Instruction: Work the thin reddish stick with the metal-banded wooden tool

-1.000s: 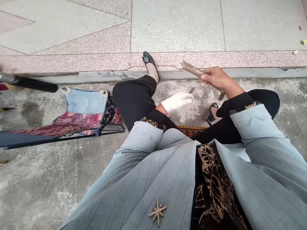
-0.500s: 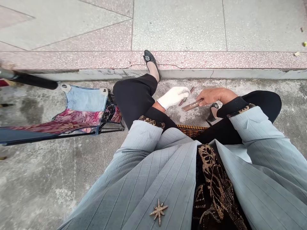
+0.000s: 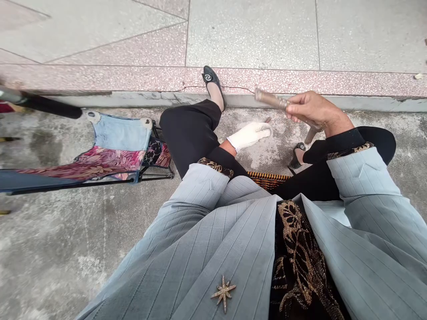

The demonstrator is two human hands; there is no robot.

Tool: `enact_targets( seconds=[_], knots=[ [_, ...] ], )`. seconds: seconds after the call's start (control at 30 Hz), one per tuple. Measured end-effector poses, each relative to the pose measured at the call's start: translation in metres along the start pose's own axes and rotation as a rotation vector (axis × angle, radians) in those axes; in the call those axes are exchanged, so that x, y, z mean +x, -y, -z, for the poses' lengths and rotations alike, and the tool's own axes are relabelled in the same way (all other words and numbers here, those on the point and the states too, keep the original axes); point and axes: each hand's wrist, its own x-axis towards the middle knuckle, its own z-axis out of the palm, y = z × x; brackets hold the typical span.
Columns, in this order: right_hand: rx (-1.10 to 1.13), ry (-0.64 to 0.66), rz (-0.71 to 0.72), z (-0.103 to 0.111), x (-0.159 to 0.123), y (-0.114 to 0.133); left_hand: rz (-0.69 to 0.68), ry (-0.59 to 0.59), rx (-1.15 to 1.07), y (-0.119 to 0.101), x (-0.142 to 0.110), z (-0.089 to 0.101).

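My left hand (image 3: 251, 135), in a white glove, is closed low over the concrete between my feet. It grips a thin reddish-brown rod (image 3: 267, 120), of which only the tip shows past the fingers. My bare right hand (image 3: 312, 110) is raised above and to the right, wrapped round a brown stick-like tool (image 3: 269, 98). Wire-like rings circle this tool just ahead of my fingers, and its blunt end points left. A further greyish-brown piece (image 3: 311, 134) sticks out below the right hand; whether it belongs to the tool I cannot tell.
A folding chair (image 3: 122, 129) with blue and flowered cloth stands at the left, near a blurred black pole (image 3: 50, 104). A low step (image 3: 150, 98) runs across ahead, with my left shoe (image 3: 211, 76) on it. A woven wicker edge (image 3: 268, 178) shows under me.
My right hand has lifted the tool from near the ground, up and away from the left hand. My gloved left hand stays low, now covering more of the rod.
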Motion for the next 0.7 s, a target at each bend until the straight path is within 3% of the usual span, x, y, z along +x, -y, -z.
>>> enact_targets(
  seconds=[0.1,0.2,0.27,0.37,0.47,0.57,0.63,0.7],
  knots=[
    [-0.149,-0.261,-0.109,-0.004,0.014,-0.011,0.029,0.064,-0.146,0.004,0.002,-0.006],
    [-0.468,-0.257,-0.215,-0.013,0.026,-0.019,0.036,0.091,-0.150,0.001,0.001,-0.004],
    [-0.662,-0.138,-0.246,-0.019,0.029,-0.021,0.037,0.056,-0.115,-0.004,-0.003,0.001],
    [-0.753,0.183,-0.228,-0.026,0.027,-0.022,0.057,-0.062,-0.013,-0.014,-0.009,0.009],
    [-0.643,0.512,-0.209,-0.034,0.021,-0.019,0.080,-0.136,0.069,-0.017,-0.012,0.012],
    [-0.438,0.728,-0.176,-0.037,0.013,-0.011,0.105,-0.138,0.084,-0.012,-0.010,0.010],
    [-0.278,0.747,-0.118,-0.032,0.008,-0.004,0.106,-0.163,0.086,-0.007,-0.007,0.007],
    [-0.136,0.553,-0.060,-0.022,0.003,0.000,0.094,-0.217,0.080,-0.002,-0.003,0.006]
  ],
)
